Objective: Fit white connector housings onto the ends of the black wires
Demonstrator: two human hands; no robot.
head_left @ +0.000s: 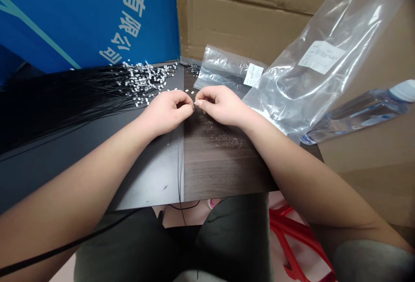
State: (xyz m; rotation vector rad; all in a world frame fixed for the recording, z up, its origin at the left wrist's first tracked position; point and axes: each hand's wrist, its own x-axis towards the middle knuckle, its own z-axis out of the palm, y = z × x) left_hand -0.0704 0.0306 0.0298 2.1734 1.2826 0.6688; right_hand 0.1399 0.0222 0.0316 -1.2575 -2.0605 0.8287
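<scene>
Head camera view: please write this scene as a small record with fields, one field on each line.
Left hand: pinches a tiny piece, too small to identify
Right hand: fingertips on the same piece
Surface: wood-grain table
Nearby: black wires, small white pieces
Also present: clear plastic bag, water bottle, cardboard box

A tiny metal part [193,106] sits pinched, white-tipped black wires [142,84] fanned out left of it
</scene>
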